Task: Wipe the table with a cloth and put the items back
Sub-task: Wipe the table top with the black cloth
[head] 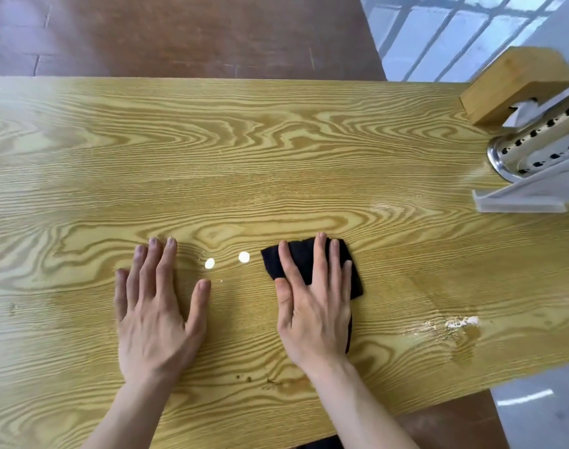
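A folded black cloth (301, 259) lies flat on the wooden table (244, 157), right of centre near the front. My right hand (312, 306) rests palm down on top of it, fingers stretched out and pressing it to the wood. My left hand (157, 309) lies flat on the bare table to the left, fingers spread, holding nothing. A wooden tissue box (516, 82), a perforated metal dish (535, 150) and a white stand (522, 197) are grouped at the table's far right edge.
A whitish smear (461, 322) marks the table at the right front. Small dark crumbs (244, 378) lie between my forearms. Two bright light reflections (226, 260) shine between my hands. Brown floor lies beyond the far edge.
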A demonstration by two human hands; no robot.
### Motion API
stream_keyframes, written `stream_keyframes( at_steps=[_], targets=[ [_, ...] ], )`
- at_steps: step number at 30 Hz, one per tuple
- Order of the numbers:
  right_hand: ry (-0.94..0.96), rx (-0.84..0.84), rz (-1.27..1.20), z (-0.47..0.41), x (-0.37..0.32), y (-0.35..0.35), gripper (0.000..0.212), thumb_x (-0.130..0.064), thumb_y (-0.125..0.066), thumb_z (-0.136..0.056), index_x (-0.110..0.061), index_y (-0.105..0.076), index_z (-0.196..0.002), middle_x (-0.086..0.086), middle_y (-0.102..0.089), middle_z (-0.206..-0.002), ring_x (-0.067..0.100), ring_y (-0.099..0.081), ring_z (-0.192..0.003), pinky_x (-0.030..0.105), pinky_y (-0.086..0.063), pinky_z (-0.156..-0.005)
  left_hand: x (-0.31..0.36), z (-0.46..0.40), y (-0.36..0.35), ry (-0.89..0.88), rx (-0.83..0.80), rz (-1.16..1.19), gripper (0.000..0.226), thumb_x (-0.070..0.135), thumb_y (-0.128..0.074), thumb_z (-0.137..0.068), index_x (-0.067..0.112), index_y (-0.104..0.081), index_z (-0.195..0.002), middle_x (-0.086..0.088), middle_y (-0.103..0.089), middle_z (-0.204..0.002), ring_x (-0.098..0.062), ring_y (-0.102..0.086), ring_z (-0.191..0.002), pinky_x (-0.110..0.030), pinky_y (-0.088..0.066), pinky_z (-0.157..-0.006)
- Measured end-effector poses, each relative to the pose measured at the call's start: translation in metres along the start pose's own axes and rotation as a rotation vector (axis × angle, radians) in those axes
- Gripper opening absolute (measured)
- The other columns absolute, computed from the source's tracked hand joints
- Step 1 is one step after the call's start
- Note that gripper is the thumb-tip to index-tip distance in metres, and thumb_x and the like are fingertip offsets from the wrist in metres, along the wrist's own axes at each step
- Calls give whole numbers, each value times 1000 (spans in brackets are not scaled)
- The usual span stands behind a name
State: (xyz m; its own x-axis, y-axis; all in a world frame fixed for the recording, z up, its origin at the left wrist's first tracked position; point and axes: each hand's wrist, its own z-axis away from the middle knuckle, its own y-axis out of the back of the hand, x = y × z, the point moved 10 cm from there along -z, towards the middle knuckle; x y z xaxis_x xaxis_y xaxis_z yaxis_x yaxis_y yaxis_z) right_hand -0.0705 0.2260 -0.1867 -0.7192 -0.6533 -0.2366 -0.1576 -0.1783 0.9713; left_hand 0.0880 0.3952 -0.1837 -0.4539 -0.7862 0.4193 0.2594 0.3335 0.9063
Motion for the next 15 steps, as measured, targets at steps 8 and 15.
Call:
stream_keyframes(
  at_steps=[8,15],
  targets=[
    [22,1,55,32,14,-4,56,-47,-34,-104,-39,-21,-158,14,-8,-170,34,-4,-157,58,-21,-123,1,0,1,-3,-1,3,75,63,-26,-95,26,-20,-160,4,-17,-170,-9,-3,-158,-44,-6,-127],
    [-121,57,-9,-34,18,-3,54,-48,-24,-104,-38,-28,-157,7,-7,-171,28,-4,-158,53,-17,-125,0,0,0,-14,10,9,76,65,-20,-96,25,-18,-161,4,-18,-169,-10,-4,-158,-46,-8,-127]
  ],
)
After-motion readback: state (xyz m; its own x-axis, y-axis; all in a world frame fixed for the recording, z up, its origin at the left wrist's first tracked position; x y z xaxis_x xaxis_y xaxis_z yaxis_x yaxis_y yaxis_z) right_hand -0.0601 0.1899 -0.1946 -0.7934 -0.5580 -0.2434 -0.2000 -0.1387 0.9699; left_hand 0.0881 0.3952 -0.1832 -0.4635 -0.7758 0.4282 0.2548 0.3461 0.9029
